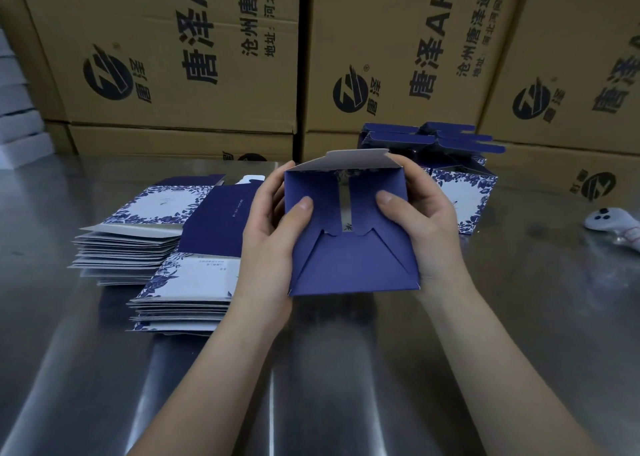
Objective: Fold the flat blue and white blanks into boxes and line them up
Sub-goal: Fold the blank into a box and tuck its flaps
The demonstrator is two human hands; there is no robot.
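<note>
Left hand (268,237) is clamped on the left side of a half-formed blue box (349,234), thumb pressed on the left bottom flap, fingers wrapped behind the wall. Right hand (424,223) grips the right side likewise, thumb on the right bottom flap. The box is held above the steel table (346,369) at frame centre, its bottom turned toward the camera: two side flaps meet with a narrow gap between them, and a wide trapezoid flap at 6 o'clock lies under their scalloped ends. A grey-white flap stands up at the box's 12 o'clock edge. At 9 o'clock from the hands, two stacks of flat blanks (145,244) rest on the table, floral blue-and-white faces and dark blue panels showing; the nearer stack sits at about 8 o'clock, just beside the left wrist. At 1 o'clock, behind the right hand, finished boxes (460,185) stand together with blue top flaps raised; their count cannot be told. At 3 o'clock, well apart, lies a small white device (609,220) with dark dots. Large brown cartons (180,57) with black print wall off the table's far edge from 10 to 2 o'clock.
</note>
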